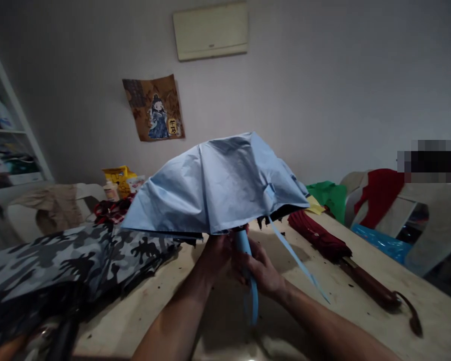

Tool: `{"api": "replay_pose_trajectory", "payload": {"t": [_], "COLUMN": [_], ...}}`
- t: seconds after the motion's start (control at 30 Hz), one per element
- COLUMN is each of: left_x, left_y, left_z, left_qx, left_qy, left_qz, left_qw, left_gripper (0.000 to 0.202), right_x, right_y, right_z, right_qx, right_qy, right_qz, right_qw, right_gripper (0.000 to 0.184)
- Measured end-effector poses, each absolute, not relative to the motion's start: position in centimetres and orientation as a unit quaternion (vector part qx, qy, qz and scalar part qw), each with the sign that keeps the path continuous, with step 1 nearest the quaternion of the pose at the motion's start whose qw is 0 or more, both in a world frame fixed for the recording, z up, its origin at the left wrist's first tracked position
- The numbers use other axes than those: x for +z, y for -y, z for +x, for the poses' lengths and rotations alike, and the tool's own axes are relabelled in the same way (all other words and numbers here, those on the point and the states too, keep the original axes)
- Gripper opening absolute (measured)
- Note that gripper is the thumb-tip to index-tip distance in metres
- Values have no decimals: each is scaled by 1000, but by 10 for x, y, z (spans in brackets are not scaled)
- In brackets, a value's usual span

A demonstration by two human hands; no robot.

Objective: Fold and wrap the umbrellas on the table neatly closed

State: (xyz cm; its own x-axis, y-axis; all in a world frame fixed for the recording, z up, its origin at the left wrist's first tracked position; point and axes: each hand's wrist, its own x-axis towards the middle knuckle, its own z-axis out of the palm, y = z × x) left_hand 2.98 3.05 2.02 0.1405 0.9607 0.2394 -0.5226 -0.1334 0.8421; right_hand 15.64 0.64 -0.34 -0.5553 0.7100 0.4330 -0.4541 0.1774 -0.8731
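Note:
A light blue folding umbrella is in front of me, its canopy partly spread and sagging in folds. My right hand is wrapped round its blue handle, from which a wrist strap hangs. Under the canopy's front edge, my left hand grips near the top of the handle; most of its fingers are hidden. A thin blue tie strap dangles from the canopy on the right.
A camouflage umbrella lies on the left of the table. To the right is a folded dark red umbrella with a brown handle. Chairs draped with cloths and a yellow package are farther back. Another person's pixelated head shows at right.

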Motion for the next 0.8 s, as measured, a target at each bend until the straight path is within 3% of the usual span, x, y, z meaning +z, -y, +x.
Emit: {"api": "replay_pose_trajectory", "payload": {"t": [0.2, 0.5, 0.7, 0.8], "left_x": [19, 36, 48, 60], "left_y": [-39, -31, -45, -55], "left_z": [34, 32, 45, 58], "left_qx": [652, 703, 718, 690], "left_qy": [-191, -181, -205, -208], "left_qz": [375, 373, 372, 379], "left_qw": [631, 578, 552, 581], "left_gripper": [38, 27, 24, 24], "right_x": [-5, 7, 10, 10], "right_y": [-7, -5, -14, -21], "right_z": [154, 146, 151, 160], "right_qx": [631, 533, 395, 396], "right_qy": [616, 664, 673, 646], "right_qz": [-152, -251, -326, -338], "right_qw": [447, 460, 533, 558], "right_gripper": [41, 18, 19, 25]}}
